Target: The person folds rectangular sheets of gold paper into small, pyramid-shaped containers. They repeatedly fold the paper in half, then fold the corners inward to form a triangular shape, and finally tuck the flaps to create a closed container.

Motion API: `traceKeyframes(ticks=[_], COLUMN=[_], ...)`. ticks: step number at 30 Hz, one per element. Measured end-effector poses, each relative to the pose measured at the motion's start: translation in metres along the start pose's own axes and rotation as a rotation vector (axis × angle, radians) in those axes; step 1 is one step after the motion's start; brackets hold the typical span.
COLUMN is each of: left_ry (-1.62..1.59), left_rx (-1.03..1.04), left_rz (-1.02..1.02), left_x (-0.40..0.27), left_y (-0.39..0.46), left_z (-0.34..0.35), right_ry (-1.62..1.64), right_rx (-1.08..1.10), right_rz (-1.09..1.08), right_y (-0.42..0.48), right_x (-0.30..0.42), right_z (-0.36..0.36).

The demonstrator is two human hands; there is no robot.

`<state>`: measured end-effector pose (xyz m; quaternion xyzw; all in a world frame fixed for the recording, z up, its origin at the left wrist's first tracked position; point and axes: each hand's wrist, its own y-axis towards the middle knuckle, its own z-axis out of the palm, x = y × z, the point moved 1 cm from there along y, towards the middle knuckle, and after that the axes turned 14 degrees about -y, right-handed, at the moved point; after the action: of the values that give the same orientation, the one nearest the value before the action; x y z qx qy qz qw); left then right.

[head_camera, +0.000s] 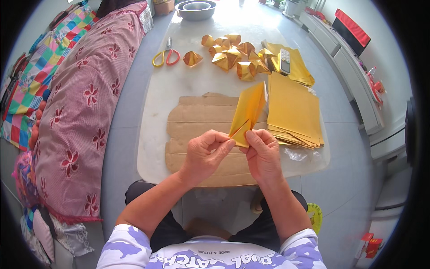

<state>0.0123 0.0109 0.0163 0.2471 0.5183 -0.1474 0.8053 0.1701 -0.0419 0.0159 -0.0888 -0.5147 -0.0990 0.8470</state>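
A partly folded sheet of gold foil paper (248, 112) is held up above the cardboard. My left hand (210, 151) pinches its lower left corner between thumb and forefinger. At its lower right edge, my right hand (263, 151) grips it with the thumb pressed on the near face. A triangular flap shows at the bottom, while the upper part stands tall and creased. Beneath both hands lies a flattened piece of brown cardboard (201, 121). Just right of my right hand is a stack of gold paper sheets (294, 111).
Several folded gold paper ingots (231, 55) sit farther back, with a single ingot (192, 59) and scissors (168, 55) to their left. A phone-like handset (285, 62) rests on more gold paper (299, 64). Metal basins (196, 10) stand at the table's (154, 114) far end.
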Motion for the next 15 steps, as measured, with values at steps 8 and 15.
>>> traceKeyframes(ticks=[8,15], left_ry=[0.007,0.098], left_rx=[-0.130,-0.112], left_rz=[0.088,0.117], left_x=[-0.002,-0.008], left_y=[-0.001,-0.002], left_z=[0.004,0.005], right_ry=[-0.005,0.019], right_rx=[0.006,0.025], right_rz=[-0.053,-0.045], right_y=[-0.001,-0.001], right_x=[-0.007,-0.010], right_z=[0.006,0.006])
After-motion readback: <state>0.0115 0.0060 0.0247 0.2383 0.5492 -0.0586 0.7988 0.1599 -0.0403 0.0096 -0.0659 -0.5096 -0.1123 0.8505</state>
